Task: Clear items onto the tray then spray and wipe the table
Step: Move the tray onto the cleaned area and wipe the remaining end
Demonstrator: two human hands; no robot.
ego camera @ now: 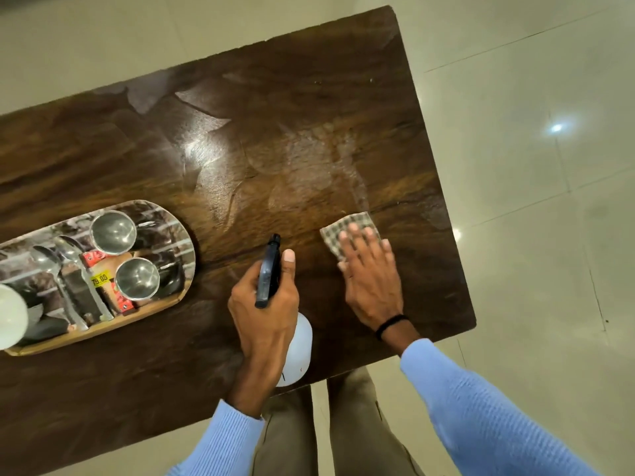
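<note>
My left hand (266,310) grips a spray bottle (298,352) with a white body and a black trigger head, held over the near middle of the dark wooden table (137,159). My right hand (371,280) lies flat with fingers spread on a checked cloth (347,225), pressing it onto the table near the right end. Wet streaks and damp patches shine on the wood beyond the cloth. At the left, an oval tray (187,269) holds two steel cups (112,231), two spoons (51,266), a red packet and part of a white object.
The table's right edge (460,269) and near edge border pale glossy floor tiles (536,166). My legs in tan trousers stand against the near edge, below the bottle. The tray reaches past the left border of the view.
</note>
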